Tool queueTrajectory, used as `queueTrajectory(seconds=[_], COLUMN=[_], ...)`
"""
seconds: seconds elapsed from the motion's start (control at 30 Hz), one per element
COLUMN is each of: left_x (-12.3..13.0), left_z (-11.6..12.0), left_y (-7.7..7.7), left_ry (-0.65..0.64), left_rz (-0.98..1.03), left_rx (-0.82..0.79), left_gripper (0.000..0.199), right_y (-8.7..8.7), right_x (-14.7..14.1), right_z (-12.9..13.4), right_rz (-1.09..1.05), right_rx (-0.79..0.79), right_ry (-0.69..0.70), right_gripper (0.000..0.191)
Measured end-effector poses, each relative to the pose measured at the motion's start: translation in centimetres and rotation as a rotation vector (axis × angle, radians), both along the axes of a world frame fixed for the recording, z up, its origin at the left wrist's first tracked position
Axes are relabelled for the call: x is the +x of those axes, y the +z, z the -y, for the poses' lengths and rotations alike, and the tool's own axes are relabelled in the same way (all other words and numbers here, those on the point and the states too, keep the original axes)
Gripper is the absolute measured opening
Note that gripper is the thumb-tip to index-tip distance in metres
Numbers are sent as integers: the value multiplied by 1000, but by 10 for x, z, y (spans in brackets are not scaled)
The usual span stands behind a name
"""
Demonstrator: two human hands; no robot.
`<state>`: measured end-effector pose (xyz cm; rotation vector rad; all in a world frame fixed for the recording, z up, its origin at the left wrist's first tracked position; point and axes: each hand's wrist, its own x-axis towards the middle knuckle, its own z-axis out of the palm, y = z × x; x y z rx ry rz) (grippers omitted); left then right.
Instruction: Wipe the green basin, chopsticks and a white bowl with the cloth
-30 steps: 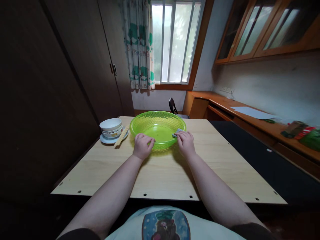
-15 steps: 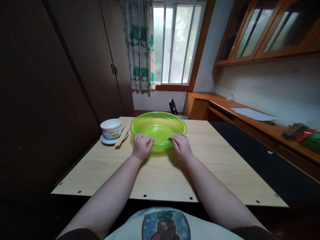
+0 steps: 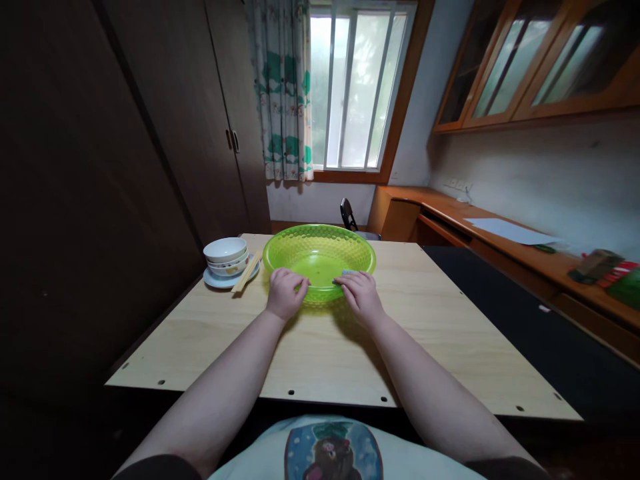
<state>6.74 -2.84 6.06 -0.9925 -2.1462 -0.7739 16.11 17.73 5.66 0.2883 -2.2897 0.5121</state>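
A translucent green plastic basin (image 3: 320, 291) with a dimpled wall stands on the wooden table. My left hand (image 3: 286, 293) is closed over its near rim, left of the middle. On the right side of the same rim rests my right hand (image 3: 361, 297), fingers bent over the edge and reaching inside. Under those fingers a small pale grey-blue cloth-like piece (image 3: 349, 272) peeks out; most of it is hidden. To the left, stacked white bowls (image 3: 226, 250) stand on a light blue plate (image 3: 213, 280), with wooden chopsticks (image 3: 247, 272) leaning across the plate's right side.
The light wooden tabletop (image 3: 210, 353) has small holes along its near edge. A dark wardrobe (image 3: 165, 133) rises on the left. On the right runs a brown desk (image 3: 450, 217) with white paper (image 3: 510, 231) on it. A chair (image 3: 347, 213) stands behind the table.
My right fingers have shifted slightly left along the rim, with the small grey-blue piece now more covered. My left hand stays at the rim. The whole view has shifted slightly.
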Motion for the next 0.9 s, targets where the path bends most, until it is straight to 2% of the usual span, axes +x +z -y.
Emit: queueTrajectory(seconds=[0.33, 0.5, 0.63, 0.77, 0.83, 0.9], left_x=[-2, -5, -14, -16, -11, -3], left_z=[1, 2, 6, 9, 7, 3], left_y=[-3, -1, -2, -1, 0, 1], left_ry=[2, 18, 90, 158, 113, 16], left_rz=[-4, 19, 51, 28, -8, -40], left_rx=[6, 19, 79, 121, 95, 32], left_gripper=[27, 27, 26, 24, 25, 26], right_y=[-4, -2, -1, 0, 0, 0], right_x=[-10, -5, -1, 0, 0, 0], right_z=[-24, -17, -8, -4, -3, -2], right_rz=[-12, -17, -24, -44, -45, -35], right_rx=[-91, -65, -37, -12, 4, 18], right_ry=[-146, -36, 86, 110, 102, 96], right_gripper=[28, 29, 29, 29, 29, 29])
